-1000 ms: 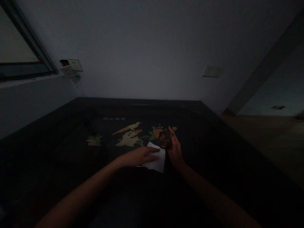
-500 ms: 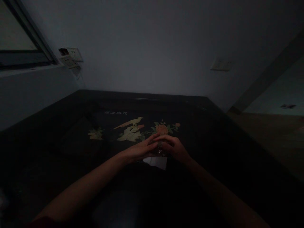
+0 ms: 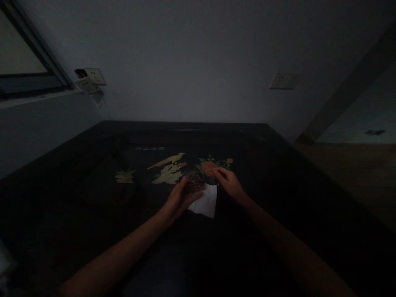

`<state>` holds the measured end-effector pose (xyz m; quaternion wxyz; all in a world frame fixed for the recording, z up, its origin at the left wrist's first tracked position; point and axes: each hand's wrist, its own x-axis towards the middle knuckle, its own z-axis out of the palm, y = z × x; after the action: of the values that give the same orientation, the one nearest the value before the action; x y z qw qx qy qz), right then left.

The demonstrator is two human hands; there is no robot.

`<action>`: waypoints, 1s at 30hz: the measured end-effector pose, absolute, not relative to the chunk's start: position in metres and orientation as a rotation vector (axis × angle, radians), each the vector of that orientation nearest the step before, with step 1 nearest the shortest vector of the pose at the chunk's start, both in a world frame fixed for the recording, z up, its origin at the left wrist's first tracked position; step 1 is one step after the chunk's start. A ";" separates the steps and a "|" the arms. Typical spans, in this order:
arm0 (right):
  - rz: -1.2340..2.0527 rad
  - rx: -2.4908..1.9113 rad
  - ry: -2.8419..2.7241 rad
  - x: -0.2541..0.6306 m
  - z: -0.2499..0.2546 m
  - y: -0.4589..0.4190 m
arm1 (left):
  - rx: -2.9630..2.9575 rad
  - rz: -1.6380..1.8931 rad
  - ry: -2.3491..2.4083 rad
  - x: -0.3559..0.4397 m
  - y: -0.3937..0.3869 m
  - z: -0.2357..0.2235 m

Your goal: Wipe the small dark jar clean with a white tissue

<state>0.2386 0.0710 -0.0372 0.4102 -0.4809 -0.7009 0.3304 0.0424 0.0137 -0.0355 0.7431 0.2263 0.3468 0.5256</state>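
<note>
In dim light, my left hand (image 3: 181,199) is wrapped around a clear, shiny rounded object (image 3: 194,181), glass or clear plastic; its exact kind is too dark to tell. To its right, my right hand (image 3: 229,181) is apart from it, thumb and fingertips pinched together over the painted flower. Whether something small is between those fingertips cannot be made out. A white sheet of tissue or paper (image 3: 206,202) lies on the dark tabletop (image 3: 148,247), just below the clear object and partly covered by my left fingers.
Decorations on the tabletop include a bird on a rock (image 3: 168,171), a peony (image 3: 208,166) and pale characters. A wall with sockets (image 3: 284,81) rises behind the far edge. More sockets (image 3: 95,76) sit by the window at left. Something whitish (image 3: 3,260) shows at lower left.
My hands were together around the clear object; now the right hand has drawn away rightward and up. The left hand has tilted the object left, and more of the white sheet shows.
</note>
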 end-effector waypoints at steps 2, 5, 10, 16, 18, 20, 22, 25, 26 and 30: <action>0.815 -1.255 -1.808 0.242 -0.042 0.071 | 0.404 1.227 0.706 0.038 0.004 -0.046; 0.771 -1.325 -1.885 0.243 -0.047 0.068 | 0.372 1.265 0.682 0.033 -0.005 -0.056; 0.617 -1.385 -2.048 0.237 -0.051 0.060 | 0.376 1.243 0.621 0.031 -0.004 -0.055; 0.315 -1.650 -2.202 0.234 -0.047 0.045 | 0.445 1.196 0.556 0.033 -0.009 -0.050; 0.254 -1.757 -2.203 0.235 -0.047 0.037 | 0.465 1.198 0.544 0.034 -0.011 -0.050; 0.187 -1.838 -2.186 0.234 -0.048 0.027 | 0.477 1.214 0.546 0.034 -0.011 -0.050; 0.112 -1.903 -2.153 0.232 -0.051 0.019 | 0.477 1.219 0.556 0.034 -0.011 -0.051; 0.083 -1.924 -2.178 0.225 -0.056 0.015 | 0.461 1.188 0.563 0.034 -0.010 -0.052; 0.098 -1.923 -2.181 0.222 -0.058 0.015 | 0.456 1.180 0.561 0.034 -0.009 -0.053; 0.209 -1.773 -2.084 0.214 -0.063 0.025 | 0.464 1.176 0.570 0.035 -0.009 -0.054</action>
<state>0.2136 0.0246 -0.0633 0.1974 -0.6335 -0.7444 0.0747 0.0350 -0.0088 -0.0540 0.7690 0.2136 0.2627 0.5422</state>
